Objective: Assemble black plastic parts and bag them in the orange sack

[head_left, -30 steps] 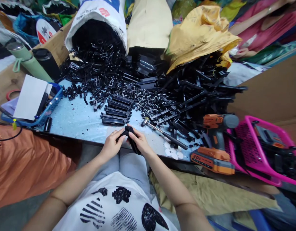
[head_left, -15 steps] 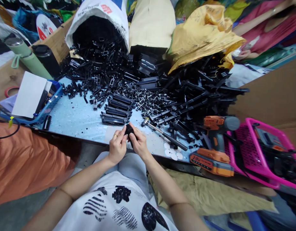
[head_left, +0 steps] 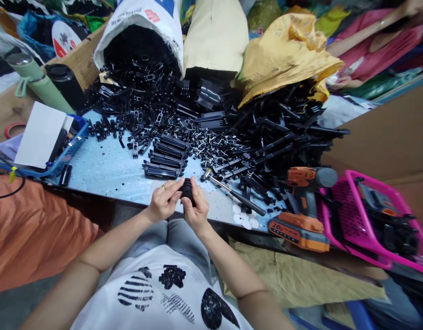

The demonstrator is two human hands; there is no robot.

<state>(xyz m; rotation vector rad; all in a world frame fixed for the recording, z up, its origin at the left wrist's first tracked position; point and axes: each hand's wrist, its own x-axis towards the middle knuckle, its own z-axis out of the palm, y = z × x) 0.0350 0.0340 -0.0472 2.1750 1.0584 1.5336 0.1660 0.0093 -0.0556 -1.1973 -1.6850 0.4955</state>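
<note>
Above the table's front edge, a small black ribbed plastic part (head_left: 187, 187) is held between both hands. My right hand (head_left: 196, 206) grips it with the thumb in front and fingers behind. The fingertips of my left hand (head_left: 165, 199) pinch its left side. Its exact kind I cannot make out. Just beyond the hands lies a row of long black plastic pieces (head_left: 165, 158), side by side. A hammer (head_left: 235, 195) rests to the right of my hands, its head toward the row.
An orange cordless drill (head_left: 302, 206) stands at the right front edge beside a pink basket (head_left: 355, 220). Heaps of black parts (head_left: 283, 123) and small metal-shanked pieces (head_left: 214, 144) cover the back. At left are a blue basket (head_left: 68, 146) and a green bottle (head_left: 42, 87).
The black part has been turned more upright, so its ribbed side shows. My left hand has shifted slightly left, its fingers now reaching to the part's side.
</note>
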